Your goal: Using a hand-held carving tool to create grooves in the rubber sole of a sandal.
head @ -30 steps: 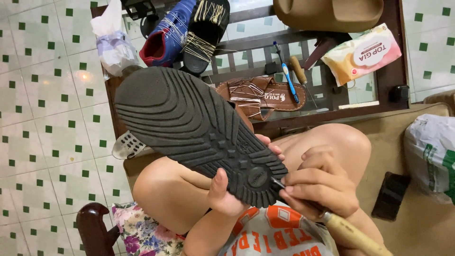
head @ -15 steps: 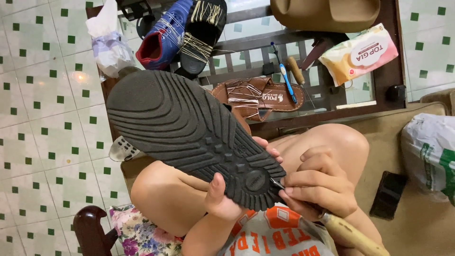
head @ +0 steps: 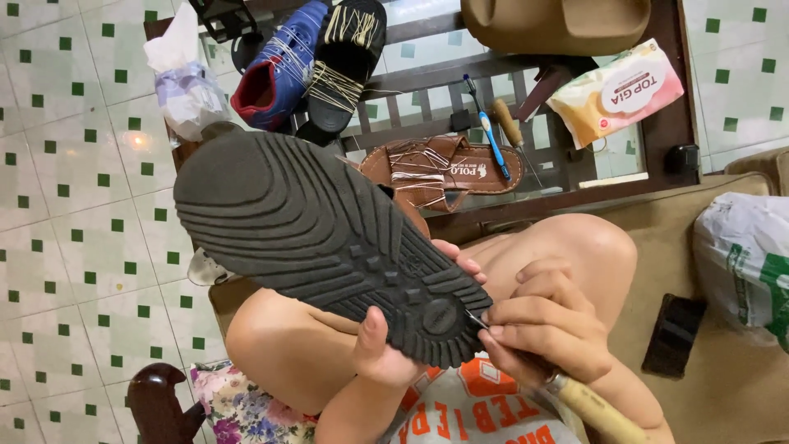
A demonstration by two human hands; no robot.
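Head view: your left hand [head: 386, 353] grips the black shoe [head: 329, 238] at its heel, sole up, long axis running up-left. Your right hand [head: 546, 329], closed on the wooden-handled awl [head: 588, 403], meets the heel edge.

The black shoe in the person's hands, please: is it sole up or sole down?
Sole up: the black shoe's ridged tread faces the camera.

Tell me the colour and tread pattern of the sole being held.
The sole is black, with curved ridges at the toe and small raised lugs toward the heel; the head view shows it.
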